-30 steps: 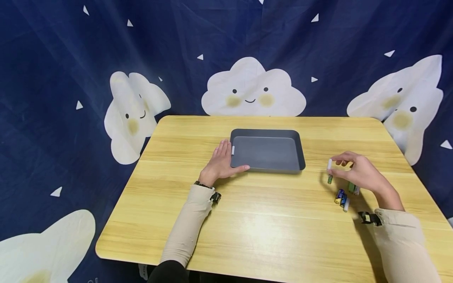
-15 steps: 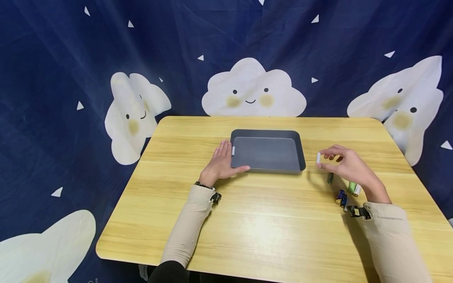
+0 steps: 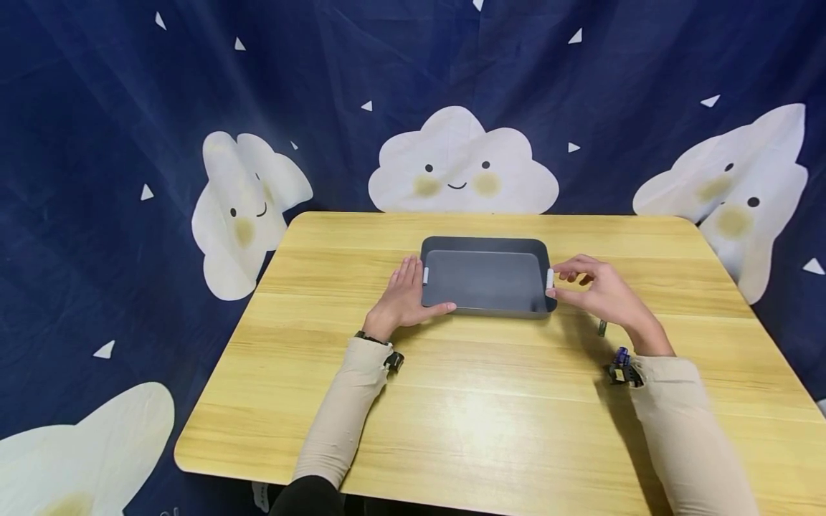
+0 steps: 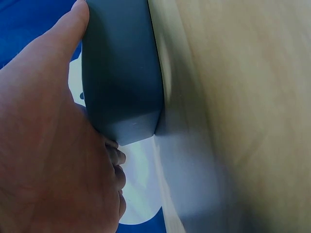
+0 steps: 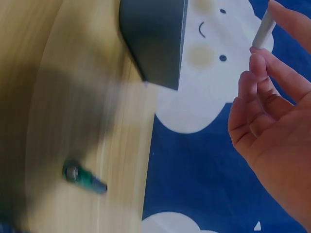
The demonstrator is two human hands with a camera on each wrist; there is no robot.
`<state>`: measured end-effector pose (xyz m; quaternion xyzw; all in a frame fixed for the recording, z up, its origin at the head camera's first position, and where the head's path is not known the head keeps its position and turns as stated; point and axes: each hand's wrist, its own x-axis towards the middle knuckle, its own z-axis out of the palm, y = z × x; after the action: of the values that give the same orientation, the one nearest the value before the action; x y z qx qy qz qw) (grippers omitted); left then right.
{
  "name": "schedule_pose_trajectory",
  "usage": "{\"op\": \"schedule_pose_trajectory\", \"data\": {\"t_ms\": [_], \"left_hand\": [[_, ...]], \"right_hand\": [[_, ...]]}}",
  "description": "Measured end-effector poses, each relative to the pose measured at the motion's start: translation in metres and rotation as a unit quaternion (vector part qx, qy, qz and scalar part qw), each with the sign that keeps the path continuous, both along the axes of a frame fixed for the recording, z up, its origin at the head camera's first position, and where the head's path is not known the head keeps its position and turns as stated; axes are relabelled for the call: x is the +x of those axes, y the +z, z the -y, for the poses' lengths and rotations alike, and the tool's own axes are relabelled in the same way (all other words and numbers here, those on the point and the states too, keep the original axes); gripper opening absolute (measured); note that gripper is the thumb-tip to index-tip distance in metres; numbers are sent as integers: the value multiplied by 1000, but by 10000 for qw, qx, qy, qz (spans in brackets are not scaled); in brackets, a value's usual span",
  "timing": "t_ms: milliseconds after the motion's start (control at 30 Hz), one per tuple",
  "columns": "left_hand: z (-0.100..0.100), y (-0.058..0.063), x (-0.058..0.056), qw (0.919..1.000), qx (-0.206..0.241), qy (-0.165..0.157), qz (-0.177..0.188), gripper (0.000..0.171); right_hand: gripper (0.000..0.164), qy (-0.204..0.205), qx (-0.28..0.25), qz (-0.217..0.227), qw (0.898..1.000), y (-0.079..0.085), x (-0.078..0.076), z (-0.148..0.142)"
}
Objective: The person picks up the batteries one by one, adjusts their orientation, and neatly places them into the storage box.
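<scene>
A dark grey rectangular tray [image 3: 484, 287] lies on the table. My left hand [image 3: 401, 297] rests at its left end with fingers straight, the thumb along the near side. In the left wrist view that thumb lies against the tray's wall [image 4: 121, 68]. My right hand [image 3: 603, 290] pinches a white battery [image 5: 264, 30] between thumb and fingertip, overlapping the tray's right rim in the head view. Inside the tray, a small white cylinder [image 3: 425, 276] lies along the left wall.
Right of the tray, a green battery [image 3: 603, 327] lies on the wooden table [image 3: 477, 416]. Blue batteries [image 3: 622, 356] are partly hidden by the right wrist's camera strap. A dark blue curtain [image 3: 335, 64] with printed clouds hangs behind the table.
My right hand has carried the white battery leftward from near the other batteries to the tray's right rim. The left hand and the tray have stayed put.
</scene>
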<state>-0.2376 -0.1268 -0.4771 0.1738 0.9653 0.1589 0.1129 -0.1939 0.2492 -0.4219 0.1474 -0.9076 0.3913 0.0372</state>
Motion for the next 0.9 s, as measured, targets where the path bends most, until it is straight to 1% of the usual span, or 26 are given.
{"op": "schedule_pose_trajectory", "data": {"t_ms": [133,267,533,700,900], "left_hand": [[0,1,1,10000,-17,6,4,126],[1,0,1,10000,-33,-20,-8,126],[0,0,1,10000,-41,-25,-61,126],[0,0,1,10000,-60,-11,-57,126],[-1,-1,0,10000,-84,-5,-52,126]], "right_hand": [[38,77,-179,34,9998,-2,-7,12],[40,191,-235,65,9995,-3,-12,23],[37,457,-612,-92,9970,-10,-26,46],[39,543,-697,-115,9960,-12,-31,60],[40,628,-602,-103,9962,-11,-36,75]]}}
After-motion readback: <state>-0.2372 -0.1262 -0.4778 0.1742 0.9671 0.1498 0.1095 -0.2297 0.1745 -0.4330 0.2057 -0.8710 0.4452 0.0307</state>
